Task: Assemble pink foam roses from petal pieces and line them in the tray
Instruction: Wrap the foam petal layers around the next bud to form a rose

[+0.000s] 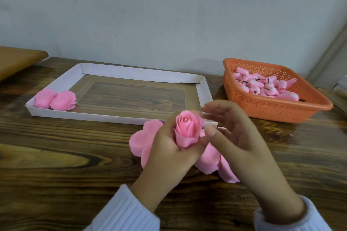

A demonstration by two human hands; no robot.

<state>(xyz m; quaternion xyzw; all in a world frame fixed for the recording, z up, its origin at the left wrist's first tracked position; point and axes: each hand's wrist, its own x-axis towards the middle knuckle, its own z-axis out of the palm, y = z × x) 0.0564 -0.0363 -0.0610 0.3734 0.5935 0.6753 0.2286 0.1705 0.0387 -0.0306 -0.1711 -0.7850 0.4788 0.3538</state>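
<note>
My left hand grips a pink foam rose upright by its base, above the wooden table. My right hand hovers just to the right of the rose, fingers relaxed and spread, its thumb touching the rose's outer petal. Loose pink petal pieces lie on the table under and around both hands. The white cardboard tray lies behind, with two finished pink roses side by side in its near left corner.
An orange perforated plastic basket at the right holds several pink rose cores. A brown wooden board juts in at the far left. A pale wall stands behind the table.
</note>
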